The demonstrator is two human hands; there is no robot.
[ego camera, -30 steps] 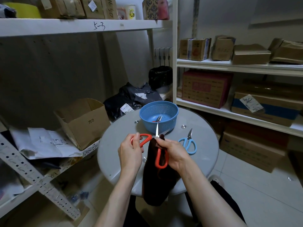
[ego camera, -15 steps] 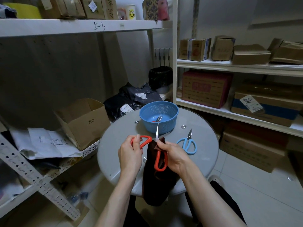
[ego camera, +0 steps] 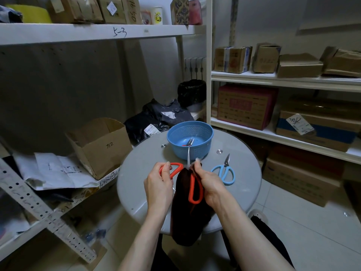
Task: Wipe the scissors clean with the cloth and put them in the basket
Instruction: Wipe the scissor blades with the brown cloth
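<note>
the left hand (ego camera: pixel 158 184) pinches one loop of the red scissors (ego camera: pixel 191 189) between curled fingers and thumb, and the right hand (ego camera: pixel 212 182) pinches the dark cloth (ego camera: pixel 187 222) round the base of the blade, with the other loop lying on the cloth just below that grip. the blue basket (ego camera: pixel 203 151) stands just beyond the blade tip, and blue scissors (ego camera: pixel 223 173) lie on the table (ego camera: pixel 140 173) right of the right hand.
</note>
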